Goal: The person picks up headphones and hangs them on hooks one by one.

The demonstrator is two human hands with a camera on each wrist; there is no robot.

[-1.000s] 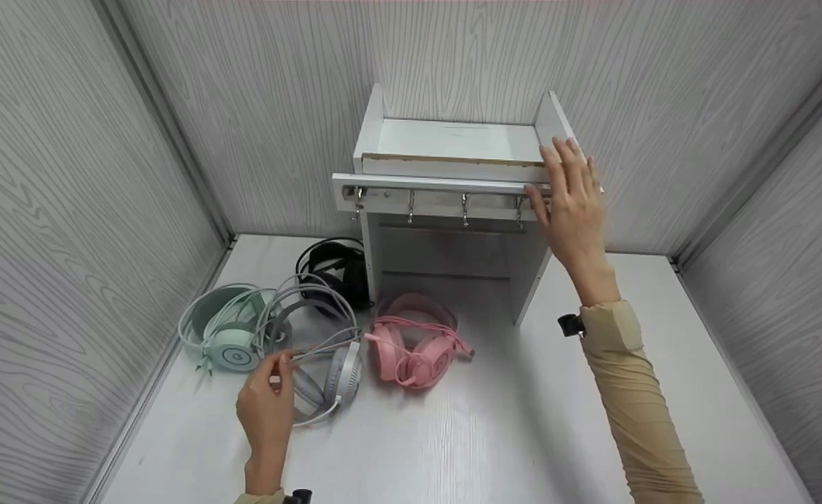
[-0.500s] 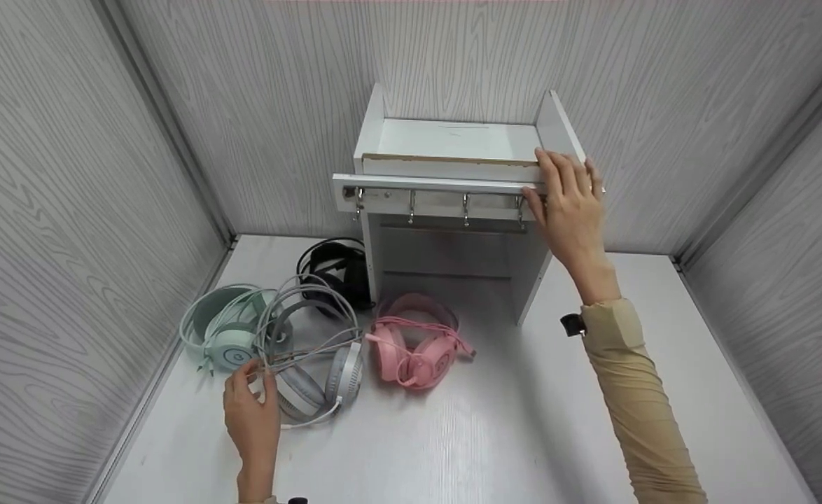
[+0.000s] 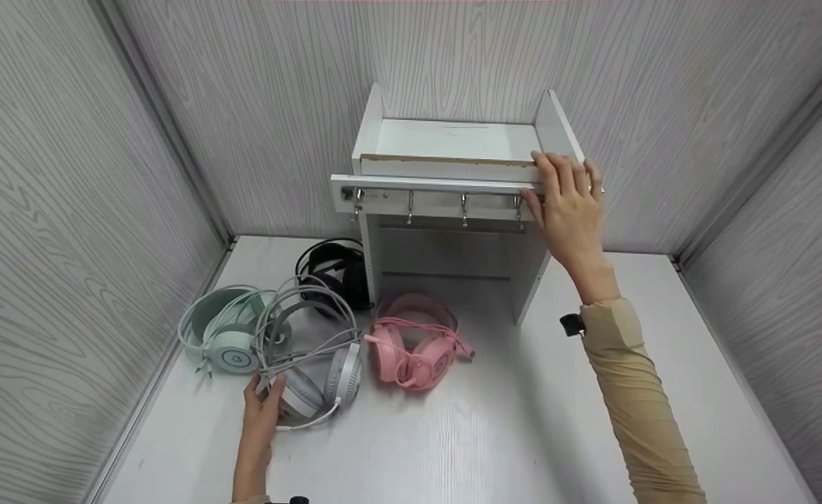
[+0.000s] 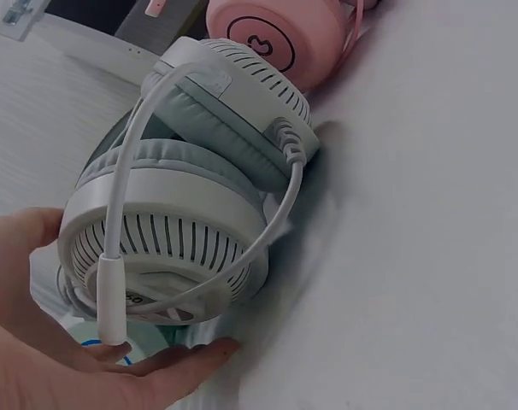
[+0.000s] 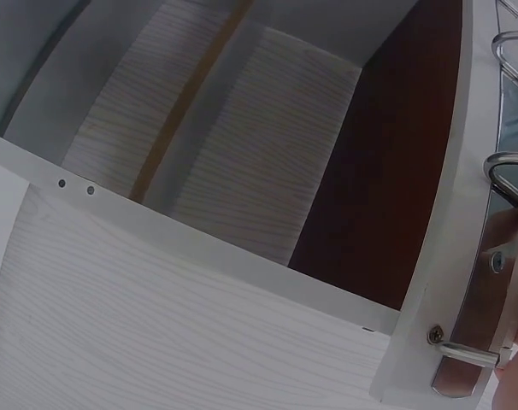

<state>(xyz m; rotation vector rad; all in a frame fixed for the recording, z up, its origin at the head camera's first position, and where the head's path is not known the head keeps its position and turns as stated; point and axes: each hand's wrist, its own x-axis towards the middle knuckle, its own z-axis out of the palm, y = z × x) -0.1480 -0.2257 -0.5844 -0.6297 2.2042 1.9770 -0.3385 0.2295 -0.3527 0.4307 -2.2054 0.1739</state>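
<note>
A white headset (image 3: 344, 374) with grey cushions stands on the table, its grey cable looped over it. My left hand (image 3: 262, 413) is at its left ear cup (image 4: 165, 218); in the left wrist view the thumb touches the cup's side and the straight fingers extend beneath it. The boom microphone (image 4: 112, 299) hangs in front of the palm. My right hand (image 3: 570, 203) grips the right end of the hook rail (image 3: 439, 183) on a white shelf unit (image 3: 530, 273), fingers over the top, thumb at the front. In the right wrist view, only part of this hand shows.
A mint green headset (image 3: 232, 350) lies left of the white one. Behind sits a black headset (image 3: 344, 280) against the shelf's side. A pink headset (image 3: 418, 357) lies before the shelf opening. Several metal hooks (image 3: 465, 210) project from the rail. Wood-grain walls (image 3: 47, 210) enclose the table.
My left hand has let go of the white headset's cable and moved down to the left ear cup. My right hand's fingers have bent over the rail and now stay there.
</note>
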